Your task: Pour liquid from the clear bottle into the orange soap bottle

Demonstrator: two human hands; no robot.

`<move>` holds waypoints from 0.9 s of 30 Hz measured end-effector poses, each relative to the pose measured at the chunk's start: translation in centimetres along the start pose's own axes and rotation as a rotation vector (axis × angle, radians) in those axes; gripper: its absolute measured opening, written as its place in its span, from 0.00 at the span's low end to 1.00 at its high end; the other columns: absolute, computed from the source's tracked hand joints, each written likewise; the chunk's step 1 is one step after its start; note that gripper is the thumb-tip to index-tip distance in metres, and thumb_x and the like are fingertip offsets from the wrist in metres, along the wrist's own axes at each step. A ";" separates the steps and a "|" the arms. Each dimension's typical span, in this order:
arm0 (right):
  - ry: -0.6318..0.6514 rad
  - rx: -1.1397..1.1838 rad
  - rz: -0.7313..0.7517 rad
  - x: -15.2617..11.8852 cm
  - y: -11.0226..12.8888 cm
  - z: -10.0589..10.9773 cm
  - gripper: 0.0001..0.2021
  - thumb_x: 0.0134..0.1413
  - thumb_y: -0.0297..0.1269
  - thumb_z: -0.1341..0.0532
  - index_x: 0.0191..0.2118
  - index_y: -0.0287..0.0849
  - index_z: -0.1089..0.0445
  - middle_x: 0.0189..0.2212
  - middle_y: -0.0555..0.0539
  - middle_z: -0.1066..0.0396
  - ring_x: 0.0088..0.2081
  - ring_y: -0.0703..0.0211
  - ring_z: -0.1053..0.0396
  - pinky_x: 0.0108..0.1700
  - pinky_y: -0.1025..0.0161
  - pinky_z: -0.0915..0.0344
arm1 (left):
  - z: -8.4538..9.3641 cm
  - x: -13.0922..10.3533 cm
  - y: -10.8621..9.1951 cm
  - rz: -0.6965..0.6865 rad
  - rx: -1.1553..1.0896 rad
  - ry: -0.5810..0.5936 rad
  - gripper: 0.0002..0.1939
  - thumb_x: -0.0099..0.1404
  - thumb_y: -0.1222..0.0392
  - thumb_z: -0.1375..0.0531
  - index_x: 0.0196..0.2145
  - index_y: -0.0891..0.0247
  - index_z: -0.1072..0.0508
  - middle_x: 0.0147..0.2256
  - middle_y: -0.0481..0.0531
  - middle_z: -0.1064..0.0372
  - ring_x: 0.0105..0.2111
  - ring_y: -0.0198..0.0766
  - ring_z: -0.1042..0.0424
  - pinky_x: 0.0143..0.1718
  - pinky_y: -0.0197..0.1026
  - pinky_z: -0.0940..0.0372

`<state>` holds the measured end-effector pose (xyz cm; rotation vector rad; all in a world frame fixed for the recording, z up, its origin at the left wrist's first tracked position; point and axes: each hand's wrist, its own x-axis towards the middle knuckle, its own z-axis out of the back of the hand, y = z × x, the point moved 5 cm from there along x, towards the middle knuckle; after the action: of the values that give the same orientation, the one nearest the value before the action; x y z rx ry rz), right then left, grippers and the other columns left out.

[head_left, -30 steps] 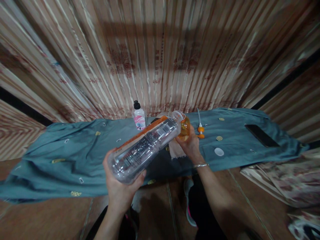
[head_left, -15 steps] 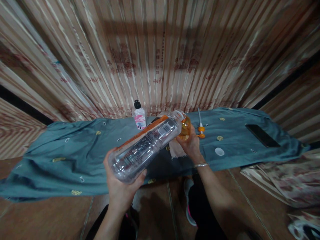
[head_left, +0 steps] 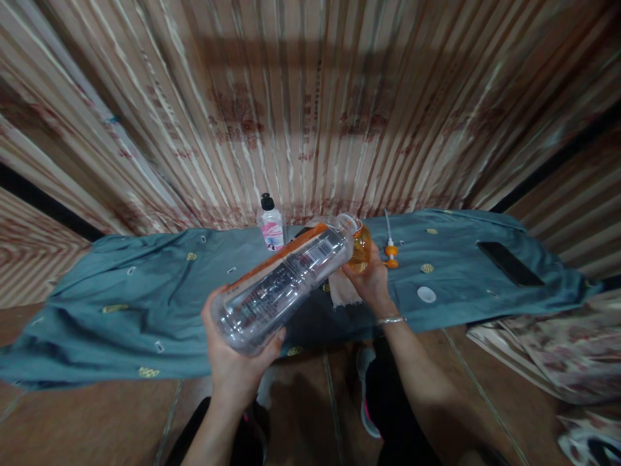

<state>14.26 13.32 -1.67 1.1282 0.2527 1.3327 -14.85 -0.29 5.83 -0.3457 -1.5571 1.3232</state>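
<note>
My left hand is wrapped round the base of a large clear plastic bottle with an orange-edged label. The bottle is tilted, its uncapped neck up at the right against the mouth of a small amber bottle. My right hand grips that amber bottle and wears a bracelet at the wrist. Whether liquid is passing between the two cannot be made out. An orange pump top with a white tube lies just right of the amber bottle. Nearer me is a round white cap.
A clear bottle with a black cap and pink label stands at the back. A beige cloth lies partly hidden under my hands. A black phone rests at the right on the teal cloth. Striped curtains hang behind.
</note>
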 end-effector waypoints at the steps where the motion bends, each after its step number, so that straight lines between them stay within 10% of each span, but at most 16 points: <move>1: -0.003 0.000 0.002 0.0 0.1 0.0 0.41 0.47 0.51 0.27 0.64 0.36 0.33 0.53 0.29 0.19 0.52 0.32 0.18 0.52 0.41 0.21 | 0.0 0.0 0.1 0.004 0.005 -0.002 0.46 0.44 0.49 0.21 0.57 0.60 0.34 0.49 0.55 0.29 0.43 0.45 0.21 0.43 0.44 0.22; 27: -0.030 -0.015 0.018 -0.1 -0.4 -0.1 0.42 0.48 0.52 0.27 0.65 0.36 0.34 0.54 0.29 0.18 0.53 0.33 0.18 0.54 0.40 0.21 | 0.1 0.2 -0.5 0.072 0.021 -0.023 0.46 0.40 0.48 0.21 0.54 0.57 0.33 0.48 0.54 0.31 0.43 0.47 0.23 0.42 0.48 0.22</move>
<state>14.45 13.33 -2.08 1.1400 0.2104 1.3305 -14.88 -0.35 6.37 -0.3774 -1.5618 1.4021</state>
